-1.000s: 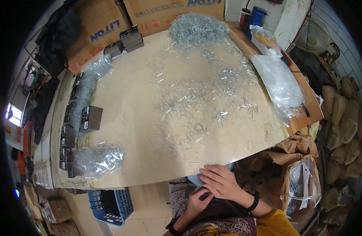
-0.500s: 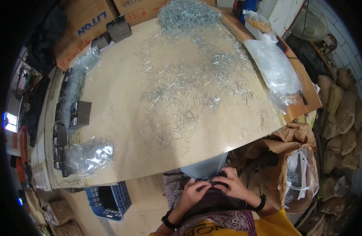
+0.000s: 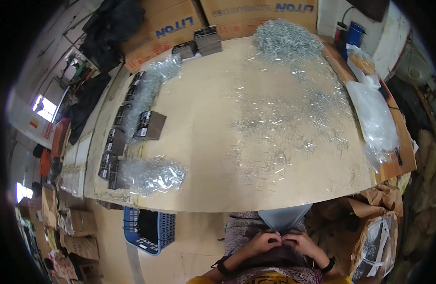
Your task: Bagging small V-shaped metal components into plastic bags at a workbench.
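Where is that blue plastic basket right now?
The blue basket sits on the floor in the lower left, under the table's near edge, below a clear bag of metal parts.

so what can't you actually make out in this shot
- Head view: what the clear bag holds; the table edge cuts off its top.
- Grip of the left hand and right hand: fingertips curl together, too small to tell.
- Metal pieces: too small to tell their shape.
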`<state>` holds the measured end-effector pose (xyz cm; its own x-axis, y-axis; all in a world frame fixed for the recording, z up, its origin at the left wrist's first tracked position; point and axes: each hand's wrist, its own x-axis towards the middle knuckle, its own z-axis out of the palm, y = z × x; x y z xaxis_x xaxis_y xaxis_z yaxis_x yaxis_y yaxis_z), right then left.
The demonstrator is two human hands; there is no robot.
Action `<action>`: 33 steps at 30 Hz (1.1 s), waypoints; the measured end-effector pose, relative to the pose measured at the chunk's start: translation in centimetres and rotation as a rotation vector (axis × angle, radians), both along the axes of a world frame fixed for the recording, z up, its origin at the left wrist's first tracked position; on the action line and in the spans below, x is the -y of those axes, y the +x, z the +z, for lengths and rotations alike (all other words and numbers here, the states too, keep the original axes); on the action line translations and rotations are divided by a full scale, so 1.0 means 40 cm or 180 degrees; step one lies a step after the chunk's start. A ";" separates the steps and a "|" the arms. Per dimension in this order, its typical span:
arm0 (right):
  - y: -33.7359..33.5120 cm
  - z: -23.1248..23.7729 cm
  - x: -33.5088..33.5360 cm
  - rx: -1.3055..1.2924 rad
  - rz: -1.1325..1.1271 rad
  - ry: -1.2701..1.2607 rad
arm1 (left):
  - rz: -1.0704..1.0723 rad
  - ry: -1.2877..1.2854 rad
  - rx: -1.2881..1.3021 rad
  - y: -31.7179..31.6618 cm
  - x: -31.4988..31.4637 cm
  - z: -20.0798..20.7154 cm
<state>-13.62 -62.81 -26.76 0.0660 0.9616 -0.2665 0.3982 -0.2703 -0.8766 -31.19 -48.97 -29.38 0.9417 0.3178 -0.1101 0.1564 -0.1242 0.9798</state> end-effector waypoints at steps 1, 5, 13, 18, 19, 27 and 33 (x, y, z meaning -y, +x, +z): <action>0.004 -0.006 -0.003 0.0029 0.0162 0.0090 | 0.0041 0.0024 -0.0002 -0.001 -0.010 0.017; 0.008 0.064 -0.011 -0.0074 0.0306 0.0234 | -0.0462 -0.0371 -0.0485 -0.022 -0.028 0.068; 0.066 0.339 -0.216 0.1172 0.0503 0.2038 | 0.0594 -0.0008 0.0164 0.047 -0.157 0.350; 0.058 0.372 -0.338 0.0519 -0.0524 0.1904 | 0.0949 -0.0257 0.0138 0.046 -0.272 0.397; 0.067 0.369 -0.355 0.0319 -0.0571 0.1867 | 0.0930 -0.0239 0.0154 0.057 -0.285 0.402; 0.078 0.309 -0.410 0.0470 -0.0541 0.1952 | 0.1204 -0.0233 0.0707 0.088 -0.318 0.353; 0.067 0.300 -0.428 -0.0506 -0.1043 0.1449 | 0.1284 -0.0935 0.0324 0.064 -0.330 0.346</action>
<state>-10.92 -45.67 -14.78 0.3724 0.9178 0.1379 0.2112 0.0608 -0.9755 -28.63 -35.78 -15.56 0.7610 0.6279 -0.1634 0.0371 0.2093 0.9771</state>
